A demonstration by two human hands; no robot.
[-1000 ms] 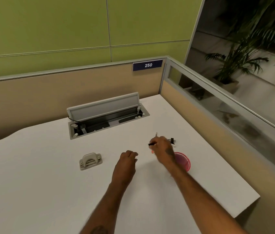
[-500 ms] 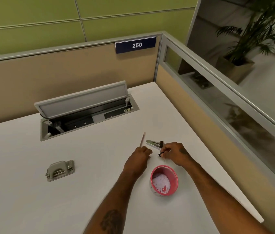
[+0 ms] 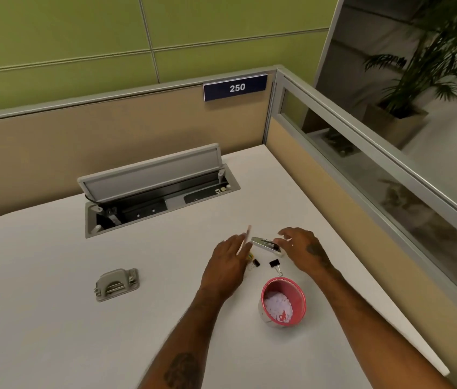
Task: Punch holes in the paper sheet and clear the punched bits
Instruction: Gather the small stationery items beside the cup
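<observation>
One pink cup point(image 3: 300, 297) on the white tabletop point(image 3: 53, 332), part-filled with white punched bits point(image 3: 277, 304). Two black binder clips point(image 3: 275, 263) just beyond it, between the hands. One grey hole punch point(image 3: 117, 284) well to the left, apart from both hands. Left hand point(image 3: 227, 268) pinches the paper sheet point(image 3: 247, 234), seen edge-on and nearly upright. Right hand point(image 3: 303, 251) has fingers spread and slack, holding nothing, over one small silver tool point(image 3: 263, 244); contact unclear. Cable box point(image 3: 148, 192) at rear, lid raised.
</observation>
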